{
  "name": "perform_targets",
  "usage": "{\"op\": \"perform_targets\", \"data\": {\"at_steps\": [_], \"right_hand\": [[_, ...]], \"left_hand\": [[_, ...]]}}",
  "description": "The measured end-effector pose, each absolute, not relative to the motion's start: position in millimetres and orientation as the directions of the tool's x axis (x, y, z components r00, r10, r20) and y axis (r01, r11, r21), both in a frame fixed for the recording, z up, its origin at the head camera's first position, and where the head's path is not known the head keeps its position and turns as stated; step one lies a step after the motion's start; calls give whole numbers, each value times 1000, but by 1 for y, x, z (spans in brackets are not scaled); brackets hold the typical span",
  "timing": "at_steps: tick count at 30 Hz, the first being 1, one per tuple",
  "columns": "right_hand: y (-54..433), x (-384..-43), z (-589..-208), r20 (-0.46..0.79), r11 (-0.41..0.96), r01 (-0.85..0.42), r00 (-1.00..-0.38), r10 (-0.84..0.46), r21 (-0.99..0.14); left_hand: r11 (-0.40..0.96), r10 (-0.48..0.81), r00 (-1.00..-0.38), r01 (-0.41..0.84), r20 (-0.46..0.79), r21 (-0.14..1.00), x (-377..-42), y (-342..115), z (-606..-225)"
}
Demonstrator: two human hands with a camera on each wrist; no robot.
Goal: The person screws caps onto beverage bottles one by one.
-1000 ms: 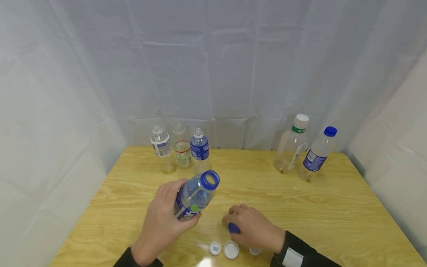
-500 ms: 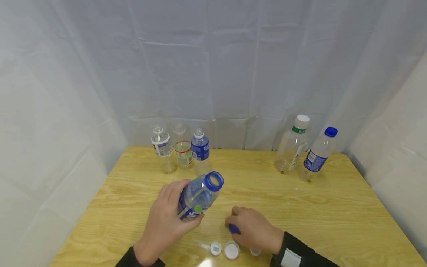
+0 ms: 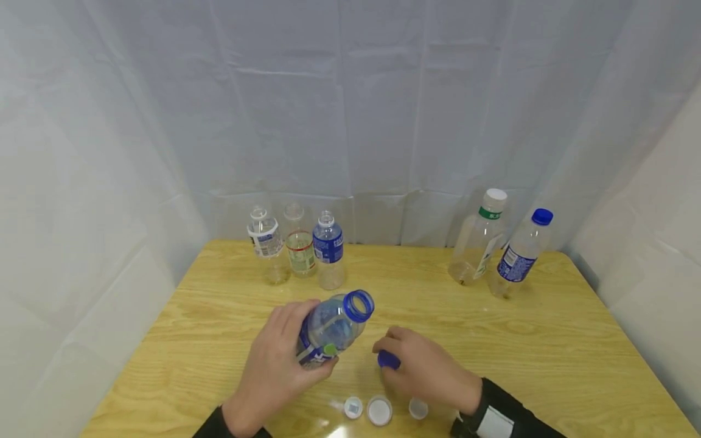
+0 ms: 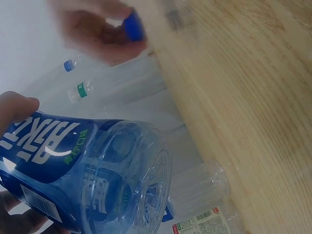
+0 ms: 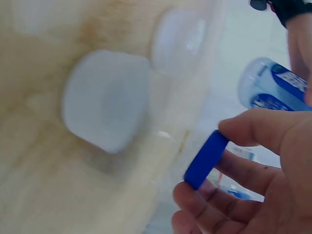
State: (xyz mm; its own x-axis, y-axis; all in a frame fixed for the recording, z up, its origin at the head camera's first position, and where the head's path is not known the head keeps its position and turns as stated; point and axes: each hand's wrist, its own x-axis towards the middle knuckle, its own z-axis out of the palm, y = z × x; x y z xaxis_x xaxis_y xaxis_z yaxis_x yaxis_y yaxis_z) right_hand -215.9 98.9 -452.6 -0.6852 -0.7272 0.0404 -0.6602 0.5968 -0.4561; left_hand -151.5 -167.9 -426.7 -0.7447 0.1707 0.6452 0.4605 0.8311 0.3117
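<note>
My left hand (image 3: pixel 276 359) grips a clear plastic bottle (image 3: pixel 331 322) with a blue label, tilted so its uncapped blue mouth points up and to the right. In the left wrist view the bottle's base (image 4: pixel 151 180) faces the camera. Between thumb and fingers, my right hand (image 3: pixel 427 365) pinches a blue bottle cap (image 3: pixel 389 359), seen edge-on as a blue cap (image 5: pixel 207 159) in the right wrist view. Cap and bottle are apart, the cap lower right of the bottle's mouth. White caps lie below: a small one (image 3: pixel 353 407), a larger one (image 3: pixel 380 410) and another (image 3: pixel 418 408).
Three uncapped bottles stand at the back left: one with a white label (image 3: pixel 266 243), one with a green label (image 3: pixel 300 250), one with a blue label (image 3: pixel 328 248). At the back right stand a white-capped bottle (image 3: pixel 476 243) and a blue-capped bottle (image 3: pixel 520 258). White sheeting (image 3: pixel 350 121) surrounds the table (image 3: pixel 219 304).
The left hand and bottle have shifted slightly right and down. My right hand has lifted the blue cap a little upward, uncovering more of the rightmost white cap.
</note>
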Motion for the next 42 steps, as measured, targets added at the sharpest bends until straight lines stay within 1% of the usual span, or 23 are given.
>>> {"op": "perform_targets", "data": {"at_steps": [3,6,8,11,15,21,30,34,40,42], "right_hand": [[102,-214,-438,117,593,-655,-711,-693,-468],[104,-212,-422,229,568,-674,-716,-659,-472],[107,-212,-412,315,533,-700,-701,-640,-475],[110,-211,-399,427,475,-746,-660,-618,-467],[113,-210,-385,511,445,-784,-621,-595,-434],[112,-209,-374,577,419,-811,-585,-570,-408],[109,-203,-361,632,350,-828,-561,-535,-438],[107,-201,-360,638,344,-822,-570,-518,-455],[103,-201,-363,663,314,-844,-536,-522,-435],[101,-201,-366,658,308,-844,-535,-529,-439]], "left_hand": [[829,181,-737,470,651,302,-152,-168,-427],[831,190,-733,475,654,290,-152,-168,-429],[832,194,-736,473,648,288,-152,-168,-429],[836,197,-755,463,625,295,-152,-167,-430],[838,204,-779,452,593,306,-151,-167,-430],[838,221,-793,452,568,306,-151,-166,-431],[847,220,-803,439,554,300,-150,-164,-433],[846,229,-794,448,562,288,-151,-164,-434],[842,240,-789,459,566,283,-150,-163,-434],[840,244,-787,463,567,282,-151,-163,-434]]}}
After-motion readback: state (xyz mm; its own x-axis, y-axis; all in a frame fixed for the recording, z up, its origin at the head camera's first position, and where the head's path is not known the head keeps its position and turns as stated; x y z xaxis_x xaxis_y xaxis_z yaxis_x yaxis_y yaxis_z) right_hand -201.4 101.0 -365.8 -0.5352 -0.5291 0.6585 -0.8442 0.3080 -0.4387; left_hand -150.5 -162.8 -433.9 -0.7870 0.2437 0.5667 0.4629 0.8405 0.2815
